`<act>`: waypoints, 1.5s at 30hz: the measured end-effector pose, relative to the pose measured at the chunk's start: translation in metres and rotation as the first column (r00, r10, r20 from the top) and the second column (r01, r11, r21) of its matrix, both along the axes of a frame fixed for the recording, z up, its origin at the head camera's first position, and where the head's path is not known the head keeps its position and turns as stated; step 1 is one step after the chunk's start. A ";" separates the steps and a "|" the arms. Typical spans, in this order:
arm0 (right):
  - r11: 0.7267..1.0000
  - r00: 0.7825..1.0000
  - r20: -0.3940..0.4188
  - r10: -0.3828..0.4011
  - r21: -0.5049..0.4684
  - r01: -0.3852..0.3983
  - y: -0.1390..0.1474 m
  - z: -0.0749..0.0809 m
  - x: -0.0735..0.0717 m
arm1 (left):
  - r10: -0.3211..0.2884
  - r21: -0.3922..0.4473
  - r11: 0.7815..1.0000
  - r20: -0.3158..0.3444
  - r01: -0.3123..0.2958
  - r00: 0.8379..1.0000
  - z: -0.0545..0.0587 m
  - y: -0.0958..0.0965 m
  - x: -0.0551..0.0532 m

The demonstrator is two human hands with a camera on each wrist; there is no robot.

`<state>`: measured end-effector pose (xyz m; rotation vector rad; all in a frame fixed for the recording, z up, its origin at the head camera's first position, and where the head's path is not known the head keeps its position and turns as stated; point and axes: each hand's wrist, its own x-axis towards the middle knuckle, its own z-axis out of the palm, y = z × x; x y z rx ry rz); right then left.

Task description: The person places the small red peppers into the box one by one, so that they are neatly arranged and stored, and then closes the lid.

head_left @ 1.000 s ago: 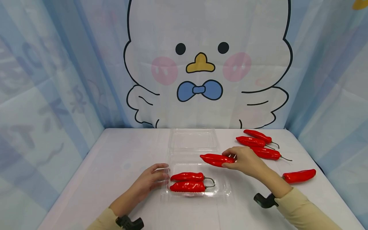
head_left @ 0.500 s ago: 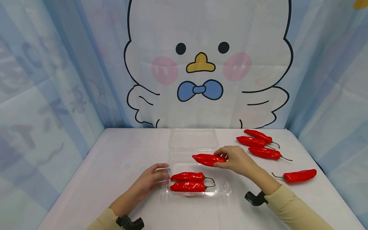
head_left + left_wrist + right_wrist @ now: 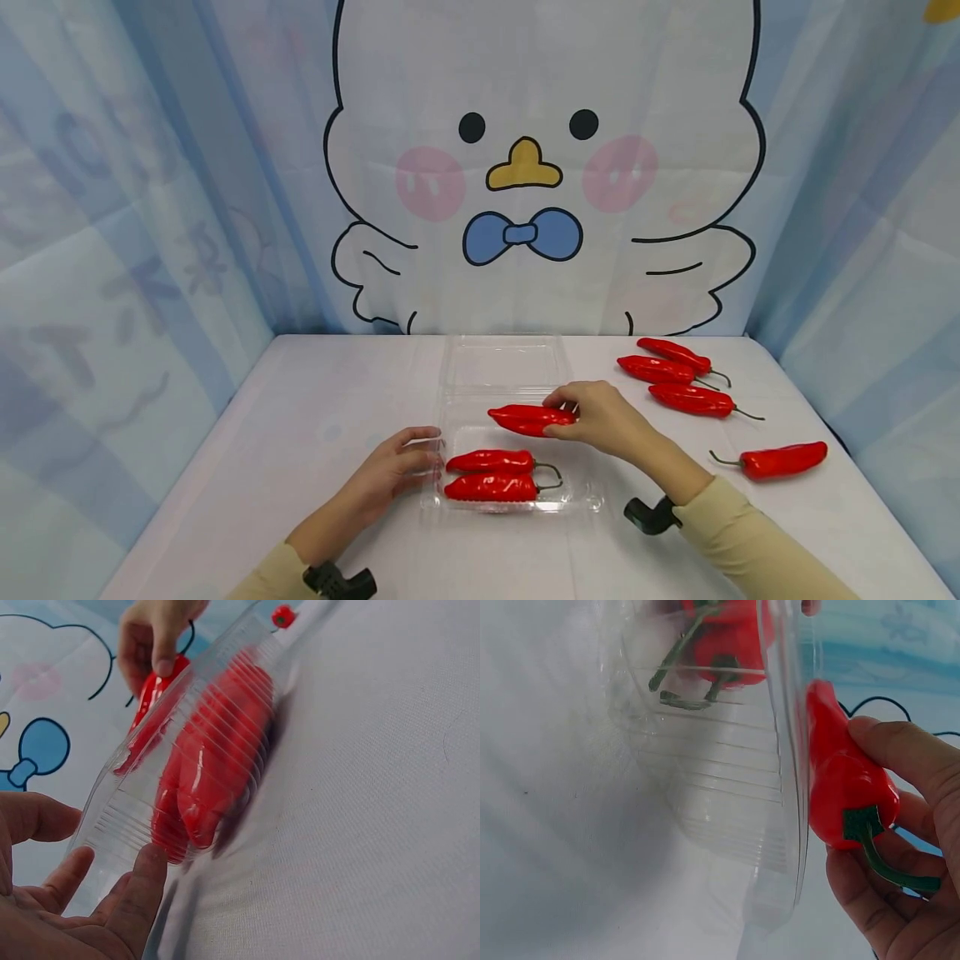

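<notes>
A clear plastic clamshell box (image 3: pixel 581 492) lies open in the head view, its lid (image 3: pixel 504 367) folded back away from me. Two red chili peppers (image 3: pixel 489 487) lie side by side in its near part, green stems pointing right. My right hand (image 3: pixel 609 421) pinches a third red chili pepper (image 3: pixel 847 791) between thumb and fingers, above the far part of the base. Its tip points left, and its stem hangs toward the palm in the right wrist view. My left hand (image 3: pixel 393 468) rests its spread fingertips against the box's left end wall (image 3: pixel 124 817).
Three more chili peppers (image 3: pixel 690 400) lie grouped at the back right of the white table (image 3: pixel 322 400). Another chili pepper (image 3: pixel 783 461) sits apart near the right edge, stem to the left. A printed curtain (image 3: pixel 525 292) stands behind the table.
My right hand has carried its chili pepper leftward, from over the box's right side to farther over the base. The left hand and the peppers in the box have stayed put.
</notes>
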<state>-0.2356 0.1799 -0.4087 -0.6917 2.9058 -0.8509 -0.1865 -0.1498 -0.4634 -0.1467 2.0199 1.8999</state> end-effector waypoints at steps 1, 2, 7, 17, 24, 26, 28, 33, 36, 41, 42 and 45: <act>1.000 1.000 -0.001 0.004 -0.002 -0.004 -0.001 0.000 0.000 | 0.000 0.003 1.000 0.001 0.000 1.000 0.000 0.000 0.000; 1.000 1.000 -0.001 0.008 -0.005 -0.008 -0.002 -0.001 0.000 | -0.001 0.003 1.000 0.000 0.001 1.000 0.000 0.000 0.000; 1.000 1.000 0.020 0.024 -0.015 -0.023 -0.006 -0.005 -0.001 | 0.002 -0.002 1.000 -0.002 -0.002 1.000 -0.001 0.001 0.000; 0.998 0.998 0.024 0.062 -0.009 -0.062 -0.016 -0.008 0.001 | 0.021 -0.015 1.000 0.003 -0.021 1.000 -0.002 0.002 -0.001; 0.994 0.995 -0.001 0.097 0.039 -0.097 -0.024 -0.011 -0.002 | 0.014 -0.001 1.000 0.009 -0.014 1.000 -0.002 0.002 -0.001; 0.993 0.995 -0.010 0.104 0.061 -0.103 -0.026 -0.012 -0.004 | 0.015 0.001 1.000 0.011 -0.015 1.000 -0.002 0.003 -0.001; 0.991 0.994 -0.015 0.108 0.079 -0.106 -0.028 -0.012 -0.005 | 0.015 0.001 1.000 0.011 -0.015 1.000 -0.002 0.003 0.000; 0.989 0.994 -0.016 0.111 0.096 -0.109 -0.033 -0.010 -0.006 | 0.023 -0.003 1.000 0.010 -0.023 1.000 -0.001 0.003 -0.001; 0.989 0.994 -0.007 0.110 0.103 -0.109 -0.036 -0.011 -0.007 | 0.016 0.002 1.000 0.009 -0.016 1.000 -0.002 0.003 -0.001; 0.985 0.991 0.001 0.132 0.111 -0.131 -0.038 -0.013 -0.006 | 0.013 0.004 1.000 0.010 -0.013 1.000 -0.002 0.002 -0.001; 0.984 0.990 0.000 0.142 0.112 -0.141 -0.038 -0.013 -0.006 | 0.014 0.003 1.000 0.011 -0.014 1.000 -0.002 0.002 -0.001; 0.975 0.982 -0.012 0.189 0.124 -0.186 -0.037 -0.015 -0.005 | 0.015 0.004 1.000 0.011 -0.015 1.000 -0.002 0.002 -0.001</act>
